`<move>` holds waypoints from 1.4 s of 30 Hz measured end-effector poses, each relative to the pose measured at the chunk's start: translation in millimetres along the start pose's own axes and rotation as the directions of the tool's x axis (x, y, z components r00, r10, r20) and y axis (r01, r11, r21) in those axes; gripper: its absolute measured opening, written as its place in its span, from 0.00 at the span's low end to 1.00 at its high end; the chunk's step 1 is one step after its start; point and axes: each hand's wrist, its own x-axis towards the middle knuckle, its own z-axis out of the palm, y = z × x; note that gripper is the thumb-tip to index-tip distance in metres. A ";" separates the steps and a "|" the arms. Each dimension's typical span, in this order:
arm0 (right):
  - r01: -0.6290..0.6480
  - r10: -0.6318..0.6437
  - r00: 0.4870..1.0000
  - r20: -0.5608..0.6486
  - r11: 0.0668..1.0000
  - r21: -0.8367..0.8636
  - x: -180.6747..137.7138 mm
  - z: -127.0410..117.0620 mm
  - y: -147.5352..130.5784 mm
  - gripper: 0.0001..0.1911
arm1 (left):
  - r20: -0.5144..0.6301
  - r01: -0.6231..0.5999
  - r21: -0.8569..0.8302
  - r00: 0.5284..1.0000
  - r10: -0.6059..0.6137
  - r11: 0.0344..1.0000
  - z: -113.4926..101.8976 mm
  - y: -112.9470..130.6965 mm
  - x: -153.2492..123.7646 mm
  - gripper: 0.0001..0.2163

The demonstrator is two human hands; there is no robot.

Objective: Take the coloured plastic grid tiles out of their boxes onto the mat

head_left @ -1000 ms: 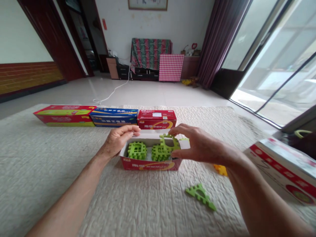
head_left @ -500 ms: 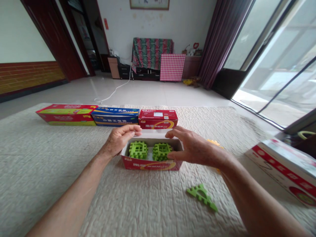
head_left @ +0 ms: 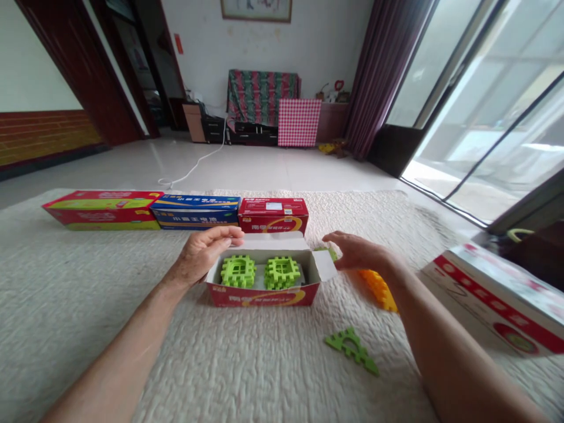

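Note:
An opened red cardboard box (head_left: 264,296) stands on the mat, its back flap and right flap folded out. Inside it sit two green square toy blocks, a left block (head_left: 238,271) and a right block (head_left: 282,273), each with notched edges. My left hand (head_left: 205,252) is at the box's back left corner, fingers stretched out with the thumb below them. Past the right flap, my right hand (head_left: 359,252) hovers with fingers apart, close to a partly hidden green piece (head_left: 328,252). Under my right wrist lies an orange notched piece (head_left: 379,291). A green triangular piece (head_left: 352,349) rests nearer me.
Behind the open box stand a red and yellow-green box (head_left: 106,210), a blue box (head_left: 196,212) and another red box (head_left: 273,215) in a row. A larger white and red carton (head_left: 493,305) is at the right. The textured mat (head_left: 247,370) lies underneath.
My right hand has moved off the box's right end, out to the right, uncovering the right flap and the green piece beside it. My left hand stays at the left corner. The view has shifted slightly.

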 end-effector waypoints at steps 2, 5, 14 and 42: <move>0.027 -0.027 0.999 0.028 1.000 -0.003 3.6 5.4 -3.5 0.23 | -0.002 -0.001 -0.003 1.000 0.001 1.000 0.2 0.8 -0.3 0.14; 0.032 -0.032 0.999 0.044 0.999 -0.012 5.8 7.3 -9.7 0.14 | -0.007 0.002 -0.011 1.000 -0.002 1.000 1.0 3.0 -1.2 0.14; -0.068 0.033 0.958 -0.285 0.991 -0.114 -2.5 -16.9 2.6 0.14 | -0.041 -0.001 -0.122 0.999 -0.004 0.993 7.0 10.9 -2.1 0.12; 0.554 -0.390 0.706 -0.591 0.824 0.118 5.9 -13.2 -147.5 0.14 | -0.066 0.023 -0.306 0.997 -0.045 0.952 11.4 10.8 0.6 0.11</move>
